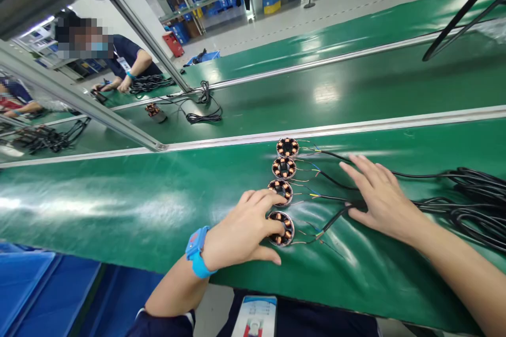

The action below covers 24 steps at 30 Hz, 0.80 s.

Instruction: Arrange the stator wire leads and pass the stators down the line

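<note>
Several motor stators (287, 147) with copper windings stand in a column on the green work surface. My left hand (243, 231), a blue wrist strap behind it, reaches over the near end of that column. One finger dips into the nearest stator (288, 229), and other fingertips touch the one behind it (279, 189); the thumb is stretched out. To the right, my right hand (381, 200) is spread over the black cables (334, 198), its thumb by the nearest cable. Stripped coloured wires (314, 195) at the cable ends lie beside thin copper leads from the stators.
Coiled black cables (480, 210) lie at the right. A metal rail (336, 129) borders the green belt behind, where another stator (155, 112) and loose cable (203, 116) rest. Co-workers sit at the far left. Blue bins (47, 289) stand below the near edge.
</note>
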{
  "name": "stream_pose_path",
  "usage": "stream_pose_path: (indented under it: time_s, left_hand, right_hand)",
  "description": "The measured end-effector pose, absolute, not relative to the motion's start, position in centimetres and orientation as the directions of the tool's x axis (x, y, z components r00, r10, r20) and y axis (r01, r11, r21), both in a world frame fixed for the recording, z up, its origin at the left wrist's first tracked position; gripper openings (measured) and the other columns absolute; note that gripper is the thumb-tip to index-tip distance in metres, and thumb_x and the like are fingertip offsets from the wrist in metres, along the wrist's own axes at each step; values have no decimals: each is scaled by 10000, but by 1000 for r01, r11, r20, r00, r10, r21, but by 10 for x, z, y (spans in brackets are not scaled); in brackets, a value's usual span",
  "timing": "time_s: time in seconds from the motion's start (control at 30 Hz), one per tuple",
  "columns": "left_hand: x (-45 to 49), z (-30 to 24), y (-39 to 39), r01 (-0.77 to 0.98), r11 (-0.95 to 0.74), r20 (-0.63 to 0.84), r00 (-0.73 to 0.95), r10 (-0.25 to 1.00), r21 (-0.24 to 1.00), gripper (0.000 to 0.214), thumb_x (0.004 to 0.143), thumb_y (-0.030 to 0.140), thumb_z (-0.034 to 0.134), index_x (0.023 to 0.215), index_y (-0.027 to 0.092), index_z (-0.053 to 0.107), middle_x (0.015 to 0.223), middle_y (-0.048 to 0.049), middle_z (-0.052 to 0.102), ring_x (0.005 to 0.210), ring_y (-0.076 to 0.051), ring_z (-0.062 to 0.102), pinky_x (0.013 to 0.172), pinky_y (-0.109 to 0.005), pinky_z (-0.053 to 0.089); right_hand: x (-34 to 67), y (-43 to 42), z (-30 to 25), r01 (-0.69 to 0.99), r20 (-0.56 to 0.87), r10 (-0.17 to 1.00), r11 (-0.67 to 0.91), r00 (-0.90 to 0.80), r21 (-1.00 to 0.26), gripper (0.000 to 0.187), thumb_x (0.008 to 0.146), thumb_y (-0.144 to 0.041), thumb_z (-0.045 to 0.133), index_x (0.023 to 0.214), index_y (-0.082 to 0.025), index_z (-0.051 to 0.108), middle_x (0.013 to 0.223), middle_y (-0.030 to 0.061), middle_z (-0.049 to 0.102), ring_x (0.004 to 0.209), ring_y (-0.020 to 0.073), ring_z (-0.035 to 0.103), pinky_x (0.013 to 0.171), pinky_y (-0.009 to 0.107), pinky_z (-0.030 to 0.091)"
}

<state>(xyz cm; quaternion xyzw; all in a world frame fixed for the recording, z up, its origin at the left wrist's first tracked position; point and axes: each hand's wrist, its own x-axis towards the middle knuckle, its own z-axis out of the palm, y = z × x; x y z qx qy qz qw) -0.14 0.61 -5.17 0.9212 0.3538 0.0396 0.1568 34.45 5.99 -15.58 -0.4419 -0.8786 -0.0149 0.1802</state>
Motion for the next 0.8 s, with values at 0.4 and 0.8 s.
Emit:
stream_pose_path:
  time_s: [0.4,0.8]
  left_hand:
    - [2,-60,1,781,-538,5,566,825,317,452,930,424,785,1308,253,606,1534,-111,419,1487,-349,295,1166,-566,364]
    - [23,-91,-3,836,-441,81,440,894,325,869,1035,712,357,1635,184,16,1671,-190,147,1571,-338,76,1263,-606,199]
  right_hand:
    - [353,84,-171,826,192,862,504,-468,-252,932,844,-494,555,1623,-155,172,1365,187,580,1251,345,570,1125,583,365]
    - [354,85,-155,870,-71,916,347,-394,-351,344,805,-301,520,1129,-218,598,960,45,659,834,217,670,668,313,490]
